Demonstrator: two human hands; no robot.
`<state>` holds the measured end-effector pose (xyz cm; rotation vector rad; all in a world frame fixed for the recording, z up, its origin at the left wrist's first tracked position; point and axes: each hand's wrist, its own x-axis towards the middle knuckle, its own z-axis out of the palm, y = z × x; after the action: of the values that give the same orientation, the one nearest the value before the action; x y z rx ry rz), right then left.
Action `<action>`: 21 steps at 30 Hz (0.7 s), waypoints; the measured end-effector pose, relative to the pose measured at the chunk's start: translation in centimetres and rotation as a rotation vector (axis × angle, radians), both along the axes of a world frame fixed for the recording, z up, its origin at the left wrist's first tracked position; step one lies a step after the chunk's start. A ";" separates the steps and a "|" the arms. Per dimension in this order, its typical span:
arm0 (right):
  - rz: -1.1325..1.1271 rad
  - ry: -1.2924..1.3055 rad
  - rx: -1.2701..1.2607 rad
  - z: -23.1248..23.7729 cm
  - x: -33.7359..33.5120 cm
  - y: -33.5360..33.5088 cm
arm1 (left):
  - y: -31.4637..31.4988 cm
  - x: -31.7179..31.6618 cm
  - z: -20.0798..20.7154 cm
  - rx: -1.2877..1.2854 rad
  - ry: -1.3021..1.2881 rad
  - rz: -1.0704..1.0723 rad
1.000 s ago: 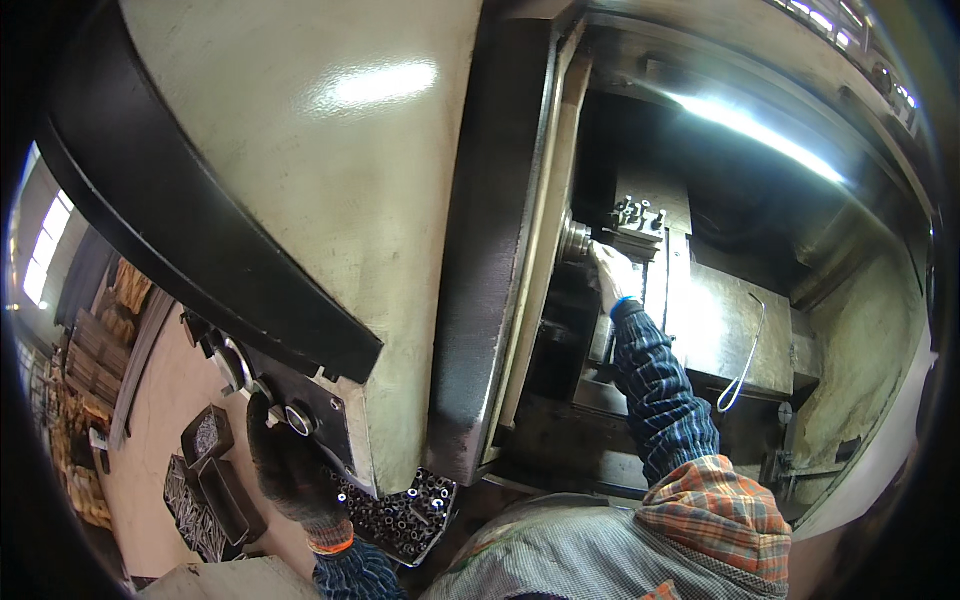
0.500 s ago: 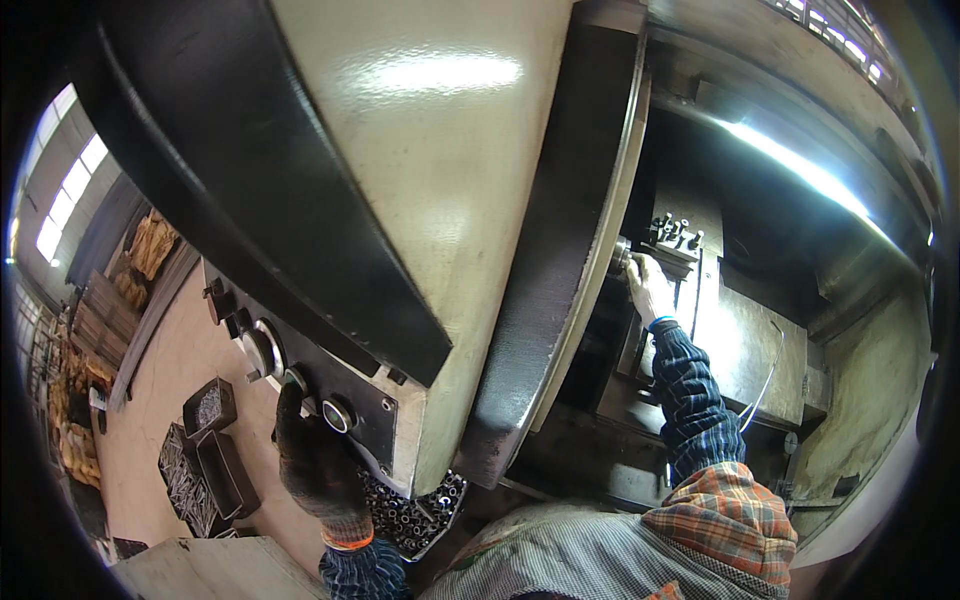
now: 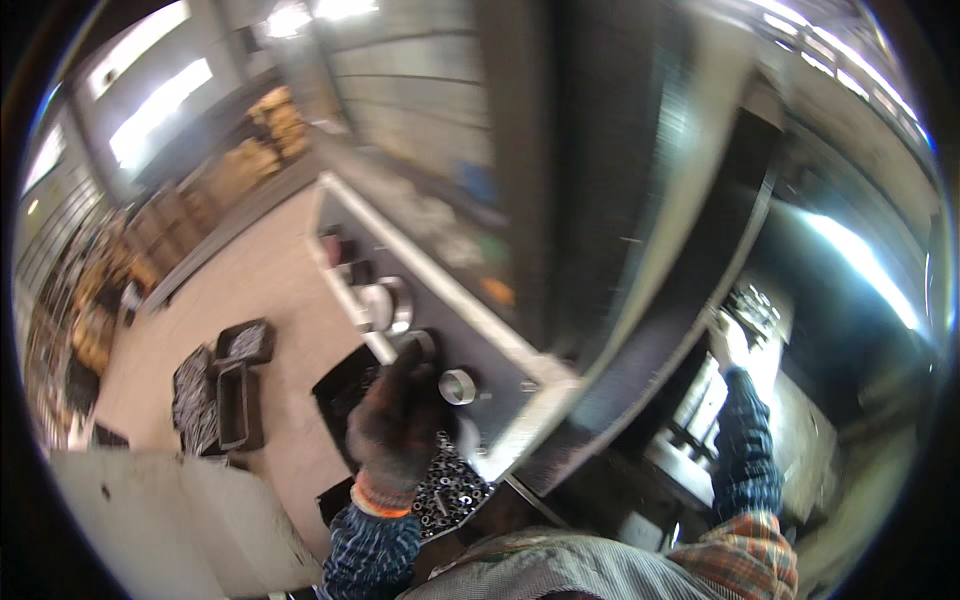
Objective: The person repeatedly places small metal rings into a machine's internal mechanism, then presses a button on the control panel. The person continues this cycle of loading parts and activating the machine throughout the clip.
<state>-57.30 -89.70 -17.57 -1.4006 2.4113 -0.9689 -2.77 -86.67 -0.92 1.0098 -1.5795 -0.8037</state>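
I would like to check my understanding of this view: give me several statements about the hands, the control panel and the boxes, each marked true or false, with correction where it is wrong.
1. The left hand wears a dark glove. True.
2. Both hands are at the control panel. False: only the left is; the right hand reaches inside the machine.
3. Small metal rings lie heaped below the panel. True.
4. The narrow dark box stands on top of the machine. False: it stands on the floor.
5. An orange band shows at the left wrist. True.
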 end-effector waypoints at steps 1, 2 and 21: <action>0.055 0.007 -0.091 -0.2 0.0 -0.2 | 0.2 -0.1 0.3 0.021 0.047 -0.025; 0.010 -0.055 -0.120 -0.5 -0.1 -0.1 | 0.4 -0.1 0.6 0.090 -0.053 0.030; -0.141 -0.152 -0.027 -2.1 -5.4 -1.4 | 8.4 0.9 0.0 -0.153 -0.473 0.199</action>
<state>-62.69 -91.07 -19.64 -1.1324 2.4180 -1.1012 -1.89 -78.26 -0.96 1.2818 -1.8656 -0.3107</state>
